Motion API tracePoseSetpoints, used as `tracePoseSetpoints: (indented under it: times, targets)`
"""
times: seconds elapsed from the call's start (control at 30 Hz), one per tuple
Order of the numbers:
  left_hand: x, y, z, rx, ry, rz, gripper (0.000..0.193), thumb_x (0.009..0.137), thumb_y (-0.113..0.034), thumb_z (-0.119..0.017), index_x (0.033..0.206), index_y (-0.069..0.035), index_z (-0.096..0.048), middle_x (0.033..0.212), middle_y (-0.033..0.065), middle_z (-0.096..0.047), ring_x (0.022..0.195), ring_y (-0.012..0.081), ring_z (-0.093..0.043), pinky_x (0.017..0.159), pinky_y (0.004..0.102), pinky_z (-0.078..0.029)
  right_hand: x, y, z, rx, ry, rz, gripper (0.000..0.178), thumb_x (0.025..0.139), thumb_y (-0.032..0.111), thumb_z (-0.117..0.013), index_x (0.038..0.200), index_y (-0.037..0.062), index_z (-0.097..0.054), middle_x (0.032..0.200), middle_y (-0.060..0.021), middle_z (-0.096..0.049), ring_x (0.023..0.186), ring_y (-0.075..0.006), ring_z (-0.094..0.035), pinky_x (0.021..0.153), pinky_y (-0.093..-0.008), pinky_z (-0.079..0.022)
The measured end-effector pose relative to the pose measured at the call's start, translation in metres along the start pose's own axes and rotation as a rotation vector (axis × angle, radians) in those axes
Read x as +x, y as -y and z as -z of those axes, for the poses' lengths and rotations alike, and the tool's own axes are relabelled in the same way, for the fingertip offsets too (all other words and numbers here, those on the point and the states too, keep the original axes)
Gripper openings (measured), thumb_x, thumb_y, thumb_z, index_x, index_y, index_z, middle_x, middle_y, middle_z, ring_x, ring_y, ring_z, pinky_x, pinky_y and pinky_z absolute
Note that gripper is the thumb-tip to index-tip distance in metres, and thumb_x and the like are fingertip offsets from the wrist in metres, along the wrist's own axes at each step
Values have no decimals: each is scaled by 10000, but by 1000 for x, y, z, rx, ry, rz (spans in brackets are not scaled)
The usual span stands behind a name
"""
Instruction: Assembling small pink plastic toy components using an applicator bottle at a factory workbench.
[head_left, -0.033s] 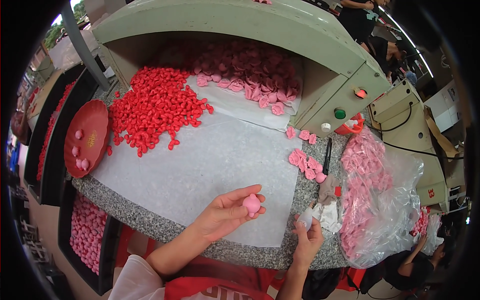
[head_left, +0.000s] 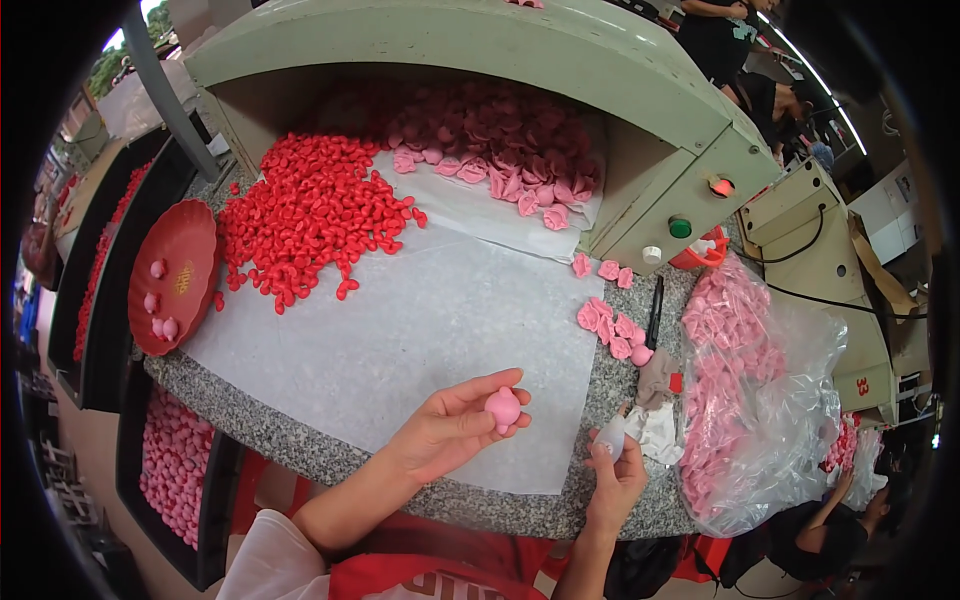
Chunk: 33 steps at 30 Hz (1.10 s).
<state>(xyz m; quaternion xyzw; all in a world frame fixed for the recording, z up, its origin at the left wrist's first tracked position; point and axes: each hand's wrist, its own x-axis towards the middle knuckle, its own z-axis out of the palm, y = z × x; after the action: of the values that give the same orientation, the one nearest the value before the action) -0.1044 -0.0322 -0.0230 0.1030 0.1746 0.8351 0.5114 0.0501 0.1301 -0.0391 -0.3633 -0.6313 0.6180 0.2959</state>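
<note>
Between the thumb and fingers of my left hand (head_left: 440, 430) is a small round pink piece (head_left: 503, 408) with little knobs, held over the white sheet (head_left: 430, 310). My right hand (head_left: 617, 480) grips a small whitish squeeze bottle (head_left: 609, 436) with a narrow tip, above the granite worktop. Beside that hand lie a crumpled white cloth (head_left: 655, 435) and a greyish-brown rag (head_left: 656, 380). Several pink petal-shaped pieces (head_left: 600, 322) and a black pen-like tool (head_left: 656, 310) rest farther off at the sheet's right edge.
A pale green metal housing (head_left: 450, 40) arches over heaped red pieces (head_left: 310, 200) and pink petal pieces (head_left: 500, 150). At left stand a red dish (head_left: 150, 250) with several pink pieces and a black crate (head_left: 215, 520). A clear bag of pink pieces (head_left: 735, 380) lies right.
</note>
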Motion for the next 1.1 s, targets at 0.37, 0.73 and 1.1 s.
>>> tracePoseSetpoints:
  times: [0.37, 0.73, 1.1]
  targets:
    - [7, 4, -3, -22, -5, 57, 455, 817, -28, -510, 1250, -36, -368, 1140, 153, -483, 1012, 250, -513, 837, 283, -431, 10, -3, 5, -144, -110, 82, 238, 695, -15, -641, 915, 1, -550, 766, 7, -497, 672, -67, -485, 543, -171, -408]
    - [3, 23, -8, -220, -195, 140, 379, 831, -69, -504, 1197, -32, -413, 1115, 227, -475, 978, 314, -536, 816, 306, -494, 33, 26, 17, -831, -127, 544, 333, 630, 54, -679, 937, 60, -551, 876, -105, -532, 779, -258, -538, 644, -330, -452]
    - [4, 54, -26, -87, -295, 312, 332, 852, -94, -486, 1167, 3, -445, 1074, 172, -527, 987, 242, -538, 829, 281, -477, -28, 58, 24, -310, -36, 353, 108, 672, -34, -636, 768, 7, -610, 742, -33, -508, 651, -98, -479, 569, -192, -375]
